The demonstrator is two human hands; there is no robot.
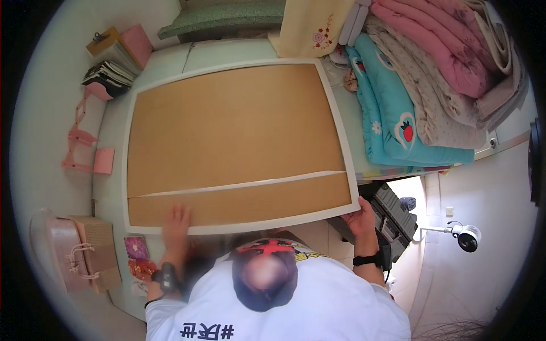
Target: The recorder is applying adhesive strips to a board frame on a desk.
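A large rectangular white frame [343, 134] with a brown backing panel [239, 125] spans the light-coloured tabletop in front of me. A narrow white strip [244, 185] runs across the panel near its closest side, slanting slightly up to the right. My left hand [178, 223] reaches over the near rim at the left, its blurred fingers stretched out on the brown panel. At the near right corner, my right hand [361, 218] grips the frame's edge, with part of the fingers hidden under it. Both wrists wear dark bands.
Folded quilts [398, 125] are piled at the right. Books [111, 74] and a pink stand [79, 136] line the left wall. A paper bag [94, 250] stands at the near left. A dark case [392, 216] and a white fan [467, 237] are at the right.
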